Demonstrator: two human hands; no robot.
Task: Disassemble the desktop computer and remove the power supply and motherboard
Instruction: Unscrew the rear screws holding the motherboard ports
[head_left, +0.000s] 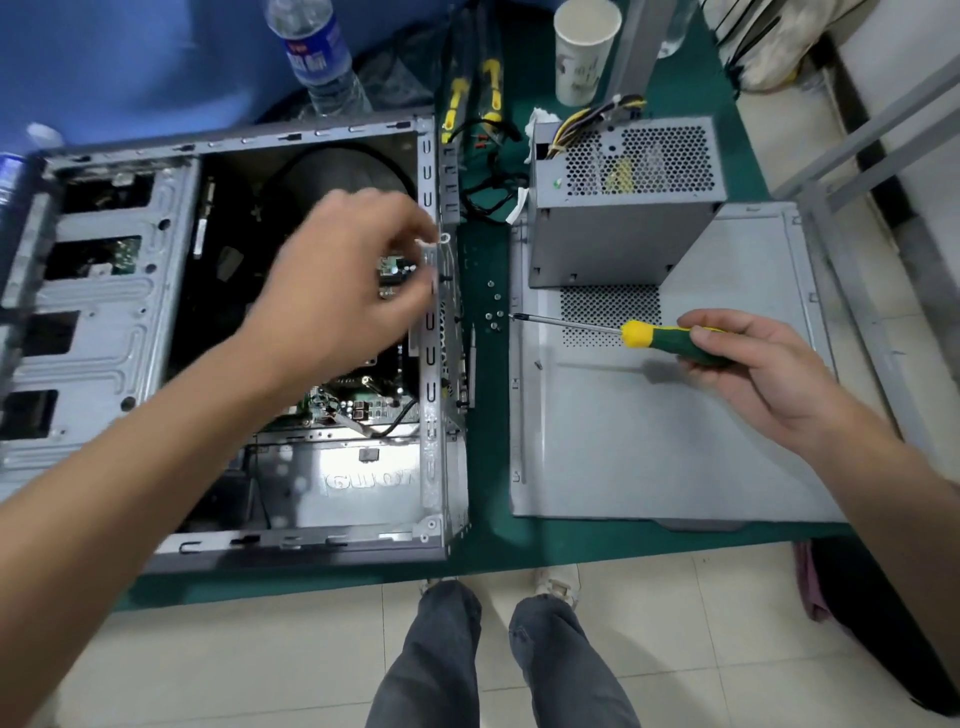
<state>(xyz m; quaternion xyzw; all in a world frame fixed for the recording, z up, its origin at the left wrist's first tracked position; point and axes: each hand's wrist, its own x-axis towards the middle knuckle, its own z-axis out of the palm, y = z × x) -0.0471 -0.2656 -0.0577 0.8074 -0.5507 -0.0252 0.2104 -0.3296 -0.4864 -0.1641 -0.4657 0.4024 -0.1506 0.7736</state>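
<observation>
Case: the open computer case (104, 322) is laid on its side on the green table (488, 545), its far-left part cut off by the frame edge.
Motherboard: the motherboard (358, 405) is seen inside the case near the rear wall; only a strip of it is visible, the rest being covered by the left arm and lost in dark shadow.
Left hand: the left hand (337, 275) is held over the case interior by the rear wall, blurred; the fingers are curled, but whether anything is pinched cannot be told.
Right hand: the right hand (753, 364) is closed round the green handle of the screwdriver (644, 333), whose tip is pointed at the screws.
Screws: a few small screws (494, 312) are scattered on the table between the case and the side panel.
Power supply: the power supply (623, 208) is stood outside the case, on the far end of the side panel (675, 441), its cable bundle trailed behind it and partly hidden.
Background: a water bottle (317, 57) and a paper cup (584, 52) are placed at the far edge, both clipped at the top.
</observation>
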